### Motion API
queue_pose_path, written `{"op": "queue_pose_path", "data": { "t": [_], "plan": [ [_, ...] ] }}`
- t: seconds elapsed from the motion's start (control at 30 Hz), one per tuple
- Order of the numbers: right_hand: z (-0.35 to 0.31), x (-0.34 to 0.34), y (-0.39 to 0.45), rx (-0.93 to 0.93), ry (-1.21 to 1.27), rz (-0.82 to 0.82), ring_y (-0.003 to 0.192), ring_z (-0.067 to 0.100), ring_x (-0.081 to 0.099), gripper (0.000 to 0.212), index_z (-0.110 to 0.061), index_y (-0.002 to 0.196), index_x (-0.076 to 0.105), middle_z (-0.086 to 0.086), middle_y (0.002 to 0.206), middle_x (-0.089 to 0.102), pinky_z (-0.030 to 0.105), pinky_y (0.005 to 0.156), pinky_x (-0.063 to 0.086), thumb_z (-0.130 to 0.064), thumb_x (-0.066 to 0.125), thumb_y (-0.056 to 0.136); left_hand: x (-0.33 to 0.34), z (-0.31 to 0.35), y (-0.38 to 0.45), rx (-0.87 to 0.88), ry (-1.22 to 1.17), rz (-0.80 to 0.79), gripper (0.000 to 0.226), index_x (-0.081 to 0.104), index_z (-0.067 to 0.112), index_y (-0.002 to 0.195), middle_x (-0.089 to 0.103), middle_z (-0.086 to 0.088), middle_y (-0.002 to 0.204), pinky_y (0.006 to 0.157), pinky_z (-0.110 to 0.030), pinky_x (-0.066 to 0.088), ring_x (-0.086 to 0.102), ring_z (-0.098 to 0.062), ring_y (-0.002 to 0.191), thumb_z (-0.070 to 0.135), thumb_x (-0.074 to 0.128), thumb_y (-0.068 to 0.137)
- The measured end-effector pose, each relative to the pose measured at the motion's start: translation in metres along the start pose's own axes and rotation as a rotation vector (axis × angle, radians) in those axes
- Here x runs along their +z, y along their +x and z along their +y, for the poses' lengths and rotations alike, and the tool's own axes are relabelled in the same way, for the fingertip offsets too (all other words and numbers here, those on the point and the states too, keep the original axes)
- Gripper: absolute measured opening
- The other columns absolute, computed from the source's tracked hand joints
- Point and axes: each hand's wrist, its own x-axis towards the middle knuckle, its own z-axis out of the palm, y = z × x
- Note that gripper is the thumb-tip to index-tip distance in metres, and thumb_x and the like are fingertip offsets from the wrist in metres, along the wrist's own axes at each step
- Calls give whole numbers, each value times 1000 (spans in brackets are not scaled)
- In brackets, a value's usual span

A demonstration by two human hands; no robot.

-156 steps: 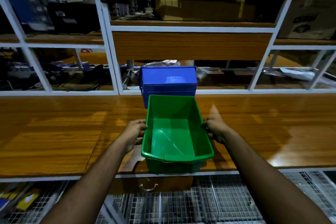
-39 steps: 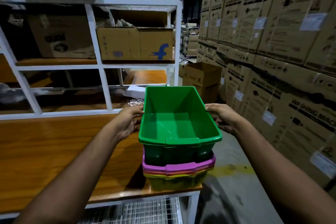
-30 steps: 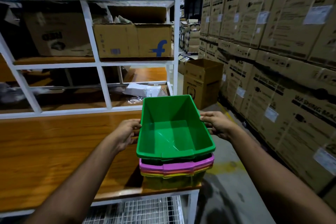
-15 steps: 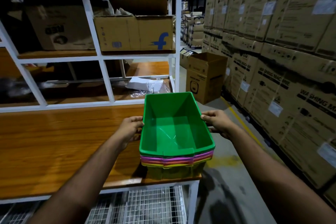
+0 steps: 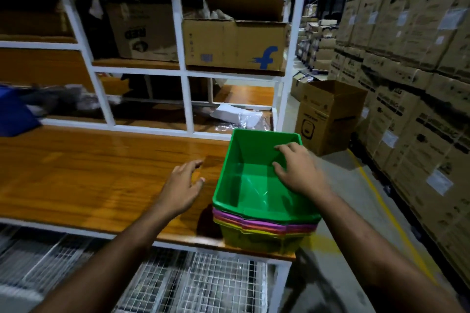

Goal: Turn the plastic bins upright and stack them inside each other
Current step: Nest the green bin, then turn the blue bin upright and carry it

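Note:
A green bin (image 5: 250, 192) sits upright, nested on top of a stack of bins with pink (image 5: 264, 224) and yellow (image 5: 256, 239) rims showing, at the right end of the wooden tabletop (image 5: 89, 173). My right hand (image 5: 296, 169) hovers over the green bin's right side with fingers spread, holding nothing. My left hand (image 5: 184, 185) is above the table just left of the stack, fingers relaxed and off the bin. A blue bin (image 5: 14, 113) shows at the far left edge.
A white shelf frame (image 5: 187, 101) with cardboard boxes stands behind the table. Stacked cartons (image 5: 419, 84) line the aisle on the right, with an open box (image 5: 328, 117) on the floor. A wire mesh shelf (image 5: 193, 284) lies below the table.
Both hands have let go of the green bin, which now sits fully nested in the stack. My left hand moved left over the table; my right hand rose over the bin. The view swung left.

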Motion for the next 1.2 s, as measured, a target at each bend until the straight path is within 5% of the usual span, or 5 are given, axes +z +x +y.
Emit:
{"op": "queue_pose_path", "data": {
  "t": [0.33,0.93,1.2],
  "plan": [
    [-185,83,22,-438,-203,-135,147,27,23,69,-17,153,25,8,160,27,47,116,29,-55,35,97,-103,-124,-81,-97,318,143,59,28,21,150,38,-2,153,112,-41,32,28,-20,141,40,46,97],
    [-588,286,24,-703,-163,-199,152,26,9,75,-13,157,9,9,165,13,53,120,17,-56,29,98,-344,-449,-215,-382,611,194,71,17,11,154,25,-10,160,120,-41,18,18,-27,148,47,41,98],
    [-750,374,78,-845,-123,-220,153,25,5,76,-14,157,5,8,166,9,54,121,12,-55,30,98,-428,-572,-204,-464,657,247,70,17,12,154,24,-8,160,118,-40,17,20,-26,148,46,40,98]
  ]
}}
